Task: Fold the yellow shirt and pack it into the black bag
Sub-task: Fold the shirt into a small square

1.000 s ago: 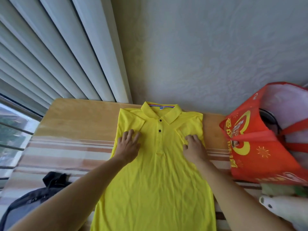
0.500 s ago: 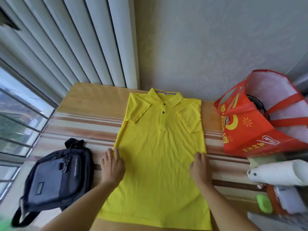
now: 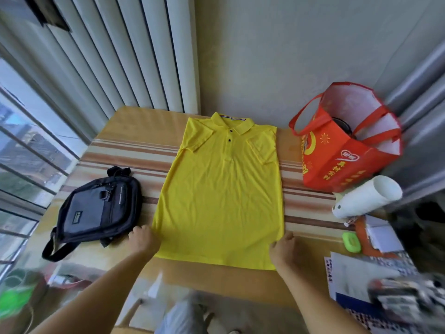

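The yellow shirt (image 3: 221, 189) lies flat and face up on the table, collar toward the wall, both sleeves folded in over the chest. My left hand (image 3: 144, 239) grips its lower left edge with curled fingers. At the lower right corner my right hand (image 3: 283, 248) holds the hem, some of its fingers hidden by the cloth. The black bag (image 3: 96, 208) lies flat to the left of the shirt, close to my left hand, its strap trailing toward the table's front edge.
A red tote bag (image 3: 342, 150) stands open at the back right. In front of it lie a white roll (image 3: 366, 196), a green object (image 3: 352, 241) and papers (image 3: 375, 237). The striped table (image 3: 134, 155) meets the wall behind; windows run along the left.
My hands have slid down the shirt from the chest to the bottom hem corners. The view has pulled back, so the black bag and table front now show.
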### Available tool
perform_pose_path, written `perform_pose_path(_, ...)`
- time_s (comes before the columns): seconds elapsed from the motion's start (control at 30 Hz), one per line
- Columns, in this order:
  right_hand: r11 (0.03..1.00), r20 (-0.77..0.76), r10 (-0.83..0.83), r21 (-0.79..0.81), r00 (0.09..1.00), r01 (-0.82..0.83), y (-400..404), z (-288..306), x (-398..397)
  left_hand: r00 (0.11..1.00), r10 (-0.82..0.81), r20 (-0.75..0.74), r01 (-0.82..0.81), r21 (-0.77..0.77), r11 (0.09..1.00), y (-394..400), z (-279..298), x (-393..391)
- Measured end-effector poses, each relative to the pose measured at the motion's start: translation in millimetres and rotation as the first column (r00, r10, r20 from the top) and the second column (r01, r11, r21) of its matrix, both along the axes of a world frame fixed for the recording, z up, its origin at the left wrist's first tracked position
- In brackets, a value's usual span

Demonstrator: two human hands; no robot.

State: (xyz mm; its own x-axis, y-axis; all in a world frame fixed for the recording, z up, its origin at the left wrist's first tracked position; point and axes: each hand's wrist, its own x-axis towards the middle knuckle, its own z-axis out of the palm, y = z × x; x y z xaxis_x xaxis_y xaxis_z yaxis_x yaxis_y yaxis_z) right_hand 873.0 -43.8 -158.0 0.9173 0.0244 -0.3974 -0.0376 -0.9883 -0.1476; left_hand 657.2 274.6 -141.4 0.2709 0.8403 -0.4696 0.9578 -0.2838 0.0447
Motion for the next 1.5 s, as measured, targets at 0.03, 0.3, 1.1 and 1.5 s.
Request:
perform_pose_path(0.03, 1.000, -0.022, 0.014, 0.001, 1.000, -0.014, -3.3, -0.1, -2.4, 1.000, -0.021, -0.010, 0.021, 0.000, 1.000, -1.6, 3.1, -0.8)
perform_pose_path(0.3, 0.956, -0.047, 0.164, 0.255, 0.985, -0.147, -24.8, 12.5, -7.0, 0.918, -0.287, 0.273, 0.300, -0.008, 0.954, -14.9, 28.1, -11.1)
perform_pose_path(1.1, 0.585, -0.279, -0.319, 0.694, 0.906, 0.420, 79.9, 84.3, 158.2, 0.642, 0.659, 0.392, -0.282, -0.678, 0.678, 133.2, 83.7, 161.8)
perform_pose_path(1.5, 0.860, 0.104, -0.063, 0.510, 0.993, 0.001, 116.3, 24.1, 225.8, 0.730, 0.426, 0.534, -0.170, -0.462, 0.871, 190.4, 8.9, 215.6)
